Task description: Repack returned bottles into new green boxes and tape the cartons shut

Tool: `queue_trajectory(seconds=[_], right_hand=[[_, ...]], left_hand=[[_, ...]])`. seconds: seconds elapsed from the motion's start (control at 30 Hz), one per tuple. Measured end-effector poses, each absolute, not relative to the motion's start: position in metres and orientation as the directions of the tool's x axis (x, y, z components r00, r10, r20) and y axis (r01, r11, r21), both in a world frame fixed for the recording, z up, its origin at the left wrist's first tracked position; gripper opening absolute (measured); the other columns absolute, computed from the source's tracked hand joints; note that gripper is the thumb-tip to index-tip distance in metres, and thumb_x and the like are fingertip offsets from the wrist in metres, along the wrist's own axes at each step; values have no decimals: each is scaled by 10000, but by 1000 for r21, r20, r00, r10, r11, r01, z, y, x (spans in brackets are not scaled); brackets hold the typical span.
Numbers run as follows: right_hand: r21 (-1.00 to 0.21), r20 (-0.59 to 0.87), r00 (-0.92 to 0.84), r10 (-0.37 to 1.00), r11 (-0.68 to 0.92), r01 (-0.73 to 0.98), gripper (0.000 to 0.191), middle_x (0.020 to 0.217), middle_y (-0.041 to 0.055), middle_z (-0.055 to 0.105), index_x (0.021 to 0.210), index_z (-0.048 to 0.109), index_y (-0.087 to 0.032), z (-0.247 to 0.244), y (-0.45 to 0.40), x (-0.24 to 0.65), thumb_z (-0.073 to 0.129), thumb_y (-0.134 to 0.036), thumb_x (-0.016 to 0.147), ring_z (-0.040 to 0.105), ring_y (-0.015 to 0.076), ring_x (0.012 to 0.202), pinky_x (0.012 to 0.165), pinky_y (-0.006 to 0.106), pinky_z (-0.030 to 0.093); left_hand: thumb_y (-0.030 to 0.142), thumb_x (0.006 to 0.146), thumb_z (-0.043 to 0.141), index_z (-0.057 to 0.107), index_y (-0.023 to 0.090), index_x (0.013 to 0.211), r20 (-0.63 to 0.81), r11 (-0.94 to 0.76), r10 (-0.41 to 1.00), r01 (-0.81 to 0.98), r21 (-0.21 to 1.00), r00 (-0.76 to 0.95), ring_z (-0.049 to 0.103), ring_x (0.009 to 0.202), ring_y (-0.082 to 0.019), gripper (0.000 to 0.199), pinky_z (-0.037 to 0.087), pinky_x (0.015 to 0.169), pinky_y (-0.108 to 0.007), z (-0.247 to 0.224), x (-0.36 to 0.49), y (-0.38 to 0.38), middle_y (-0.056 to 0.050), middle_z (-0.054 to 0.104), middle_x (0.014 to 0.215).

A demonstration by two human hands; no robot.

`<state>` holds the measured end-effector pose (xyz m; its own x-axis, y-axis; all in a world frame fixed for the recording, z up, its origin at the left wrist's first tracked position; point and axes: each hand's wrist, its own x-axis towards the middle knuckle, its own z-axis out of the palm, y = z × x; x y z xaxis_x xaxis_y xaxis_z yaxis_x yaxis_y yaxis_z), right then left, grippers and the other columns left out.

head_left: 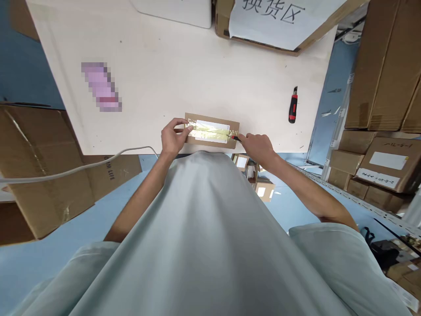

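Observation:
A small flat cardboard box lies at the table's near edge, with a white label and shiny yellowish tape along its top. My left hand grips its left end, thumb on the top face and fingers at the far corner. At the opposite end, my right hand is closed around a slim black-and-red utility knife, mostly hidden in the fist. The knife's tip points left onto the taped top; whether it has cut in, I cannot tell. Another red-and-black utility knife rests farther right, apart from both hands.
On the white table a blurred pink item lies at left. A carton with a lettered sheet stands at the back. A grey cable crosses the near left edge. Cartons fill shelving at right; more stand left.

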<state>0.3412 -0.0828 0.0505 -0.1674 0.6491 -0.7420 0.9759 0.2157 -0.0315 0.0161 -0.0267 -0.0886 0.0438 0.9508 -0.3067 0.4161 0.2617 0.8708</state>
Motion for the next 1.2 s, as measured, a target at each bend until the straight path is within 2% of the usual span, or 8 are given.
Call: queue_trajectory(seconds=[0.13,0.37,0.57,0.63,0.77,0.9,1.0,1.2], right_hand=[[-19,-766,-145,626,203,979,504,1098,203,791,1562,612,-193,54,-87,358,555,-131,1064,759,326,887,772,400,424],[-72,-723,-211,658,232,970,471,1075,159,796,1542,637,-246,35,-84,380,467,-114,1122,737,275,829,753,369,379],[-237,-650,-297,699,185,954,479,1266,126,818,1635,587,-292,-2,-91,408,318,-403,1254,755,268,1034,738,315,384],[-310,-607,-322,726,156,938,491,1339,116,809,1622,597,-267,-19,-96,416,307,-428,1260,744,258,1139,760,298,421],[-442,-537,-330,777,75,894,478,1402,159,787,1573,620,-186,-49,-107,409,326,-376,1246,723,259,1234,942,294,510],[-583,-476,-247,844,-93,807,491,1474,188,750,1562,612,-191,-65,-115,372,296,-358,1226,702,261,1310,1088,334,534],[-667,-427,-128,895,-216,713,551,1460,197,745,1569,592,-191,-68,-119,341,221,-400,1218,704,263,1293,1106,362,546],[-654,-379,95,920,-340,676,665,1393,183,756,1584,567,-214,-60,-113,302,89,-484,1208,697,274,1279,1085,383,563]], left_hand=[[639,896,849,748,261,1105,-313,271,949,421,866,32,777,1185,-269,444,693,1018,-397,-91,18,-26,-63,812,1233],[695,863,868,738,262,1088,-317,287,949,414,864,2,780,1169,-271,505,698,1018,-416,-91,20,-25,-64,817,1233],[711,843,884,746,265,1065,-315,291,949,403,868,-8,782,1136,-276,517,711,979,-431,-92,19,-25,-74,822,1207],[715,848,881,741,270,1062,-310,288,951,400,870,-10,780,1135,-278,513,716,969,-433,-92,19,-26,-72,821,1192],[696,854,866,724,258,1074,-312,294,950,415,861,-24,780,1136,-258,511,712,943,-379,-93,18,-27,-75,803,1206],[714,833,863,703,247,1077,-357,340,934,405,849,-36,779,1075,-245,551,699,827,-335,-95,5,-24,-91,789,1206],[757,819,848,694,254,1086,-352,345,934,401,849,-58,775,1114,-250,591,689,869,-339,-99,-13,-21,-98,792,1175],[797,791,810,711,246,1143,-370,379,924,382,843,-98,765,1035,-243,661,670,837,-365,-108,-47,-18,-128,800,1244]])
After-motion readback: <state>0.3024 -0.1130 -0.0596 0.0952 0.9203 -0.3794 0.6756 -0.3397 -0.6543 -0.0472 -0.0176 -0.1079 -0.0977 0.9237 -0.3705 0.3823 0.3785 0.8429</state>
